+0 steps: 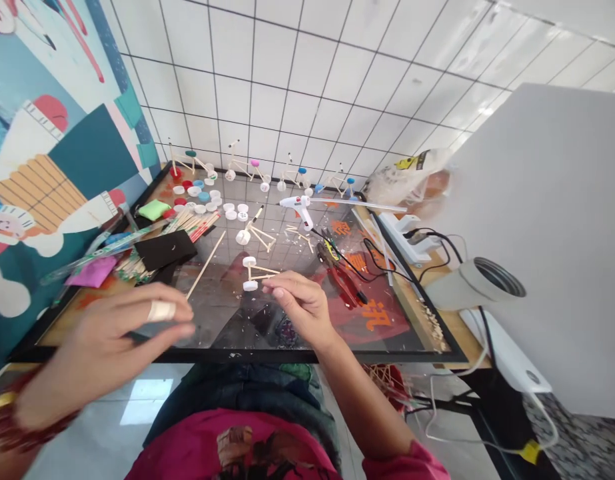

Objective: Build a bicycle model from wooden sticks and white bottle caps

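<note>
My right hand (298, 301) hovers over the glass table top (222, 320), its fingers curled into a pinch. The fingertips are right beside a small frame of thin wooden sticks with two white bottle caps (252, 272). What the pinch holds is too small to see. My left hand (137, 323), with a white bandage on one finger, is low at the near left edge of the table and smeared by motion. A second stick-and-cap piece (252, 233) lies farther back.
Several finished stick bicycles (247, 167) stand along the tiled wall. A white glue gun (300, 207), red-handled pliers (340, 273), loose caps (202, 195), bundles of sticks (192, 223), black card (164, 250) and a power strip (407, 237) lie around. A grey lamp (474, 280) is on the right.
</note>
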Available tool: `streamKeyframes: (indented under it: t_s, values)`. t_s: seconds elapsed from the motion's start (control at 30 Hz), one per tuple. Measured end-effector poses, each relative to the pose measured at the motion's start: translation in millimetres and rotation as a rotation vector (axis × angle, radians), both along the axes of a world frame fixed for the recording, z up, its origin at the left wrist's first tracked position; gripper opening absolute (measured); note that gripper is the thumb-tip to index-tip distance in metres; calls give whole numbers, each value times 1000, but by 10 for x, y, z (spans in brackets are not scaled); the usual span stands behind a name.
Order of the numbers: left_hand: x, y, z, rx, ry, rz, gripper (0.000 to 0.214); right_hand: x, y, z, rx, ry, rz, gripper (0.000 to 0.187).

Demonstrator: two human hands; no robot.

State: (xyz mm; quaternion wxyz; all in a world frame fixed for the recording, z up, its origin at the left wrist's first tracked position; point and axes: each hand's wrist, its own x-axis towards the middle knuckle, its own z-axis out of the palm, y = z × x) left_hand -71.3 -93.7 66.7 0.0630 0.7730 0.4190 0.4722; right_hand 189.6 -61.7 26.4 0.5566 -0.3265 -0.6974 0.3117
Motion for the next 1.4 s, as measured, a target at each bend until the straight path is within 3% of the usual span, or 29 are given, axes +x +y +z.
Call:
streamKeyframes:
  t_s: [0.1,0.2,0.33,0.5,0.7,0.83,1.03,1.13,1.27,1.4]
  values:
    - [237,102,116,-60,-25,-33,7,-140,-34,-5,41,-25,-56,21]
    - [511,166,109,-72,-72,-100,15,-212,-78,-5,100,-66,-65,23]
    - [686,183,8,45,-41,-135,13,-206,-135,-6,162,-147,-91,27]
    - [697,240,-16,147,60,-79,10,-197,-185,-7,216,-266,-139,30]
    - [698,290,-11,-29,-127,-192,12,-203,-204,-31,72,-71,-119,25]
    - [707,273,-43,77,-61,-215,14,-184,-216,-23,83,-89,-133,24]
    - [697,244,-44,349,292,-120,9,-151,-227,-18,223,-346,-251,33]
    - [690,259,-60,397,369,-104,10,-149,-231,-10,271,-421,-276,38]
    - [707,275,-68,409,293,-120,12,-181,-247,14,204,-295,-240,36]
    - [645,238,69,228,47,-199,10,-197,-244,11,24,-65,-158,28]
